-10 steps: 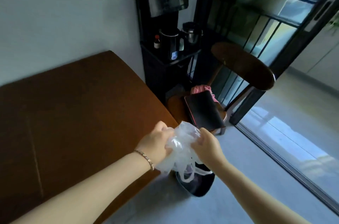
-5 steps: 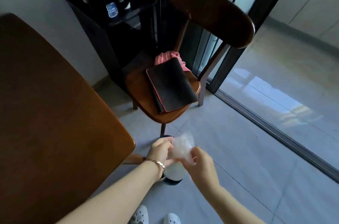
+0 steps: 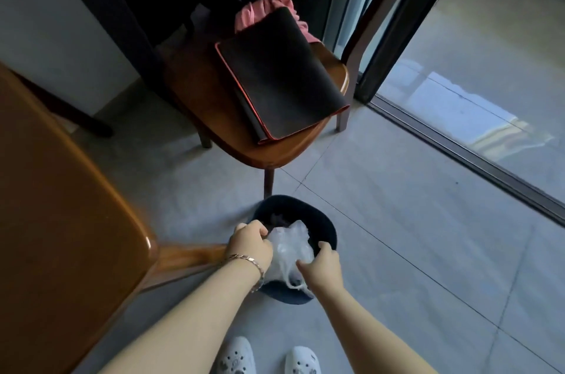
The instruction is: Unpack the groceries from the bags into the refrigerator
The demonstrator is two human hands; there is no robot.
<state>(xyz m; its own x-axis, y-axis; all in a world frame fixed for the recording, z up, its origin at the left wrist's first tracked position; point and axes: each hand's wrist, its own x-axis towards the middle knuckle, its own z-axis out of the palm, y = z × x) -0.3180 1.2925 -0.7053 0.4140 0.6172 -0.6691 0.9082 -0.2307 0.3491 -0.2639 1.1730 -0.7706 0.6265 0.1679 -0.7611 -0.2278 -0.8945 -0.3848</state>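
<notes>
While both hands close on it, the crumpled clear plastic bag (image 3: 290, 246) sits in the mouth of a round dark bin (image 3: 328, 231), bunched between the two palms. A thin twisted strand of it trails over the bin's near rim. The left hand (image 3: 249, 243) has its grip closed on the bag's left edge, fingers curled over and knuckles up; a chain bracelet (image 3: 244, 262) circles that wrist. The right hand (image 3: 324, 266) has its grip closed on the bag's right side, fingertips hooked over the plastic near the bin's right rim and thumb stretched leftward across the lower folds. What lies in the bin beneath the bag is too dark to tell.

The bin stands on a grey tiled floor (image 3: 397, 251), just beside a slanted wooden leg (image 3: 189, 254) of the brown wooden surface (image 3: 61, 205) that fills the left side. Near the bin, at the bottom edge, are two white perforated clogs (image 3: 235, 357).

Beyond the bin stands a wooden chair (image 3: 290, 153), its front leg just behind the bin's far rim. On its seat lies a flat dark folder (image 3: 281, 73) with a red edge, and a pink cloth (image 3: 260, 11) shows from behind the folder's far end. To the right a dark door track (image 3: 458, 153) runs diagonally across the floor, with a dark door frame (image 3: 391, 21) rising behind the chair.
</notes>
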